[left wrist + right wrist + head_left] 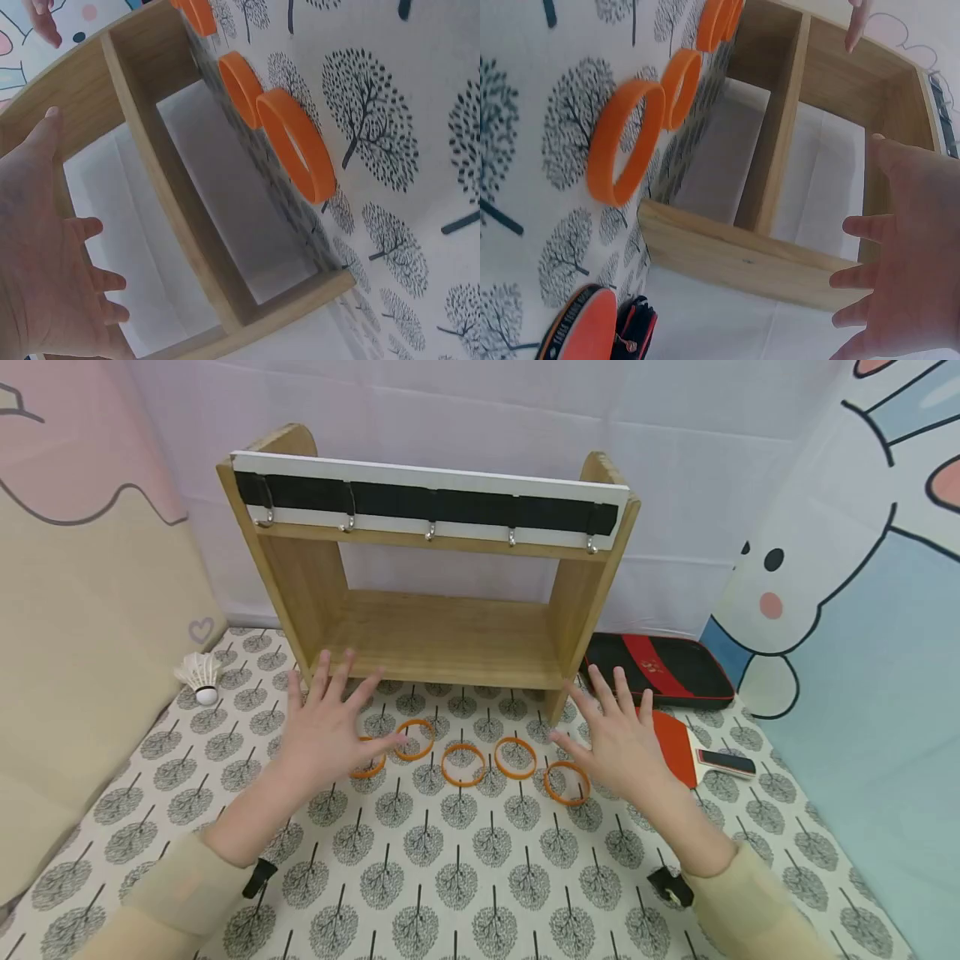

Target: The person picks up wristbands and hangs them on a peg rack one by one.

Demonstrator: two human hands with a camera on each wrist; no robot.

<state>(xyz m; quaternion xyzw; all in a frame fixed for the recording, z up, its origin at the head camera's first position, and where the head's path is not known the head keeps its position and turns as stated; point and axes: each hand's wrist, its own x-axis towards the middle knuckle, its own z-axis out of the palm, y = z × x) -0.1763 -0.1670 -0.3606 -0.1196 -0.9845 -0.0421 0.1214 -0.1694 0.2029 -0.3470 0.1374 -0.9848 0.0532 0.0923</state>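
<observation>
My left hand (322, 731) is spread with straight fingers, holding nothing. Its thumb partly hides the leftmost of several orange rings (462, 783) lying on the patterned cloth. Likewise spread and bare, my right hand (618, 739) is nearest the rightmost orange ring (567, 802). Between and beyond the hands stands a wooden rack (450, 631) with a row of metal hooks (430, 532) on its top front board. In the wrist views, the left palm (37, 277) and right hand (919, 247) appear in front of the rack, apart from the rings.
A red table tennis bat (675, 747) lies right of my right hand, and behind it a black and red case (690, 677). At the far left lies a white shuttlecock (199, 673). Printed curtains (847, 735) border the table.
</observation>
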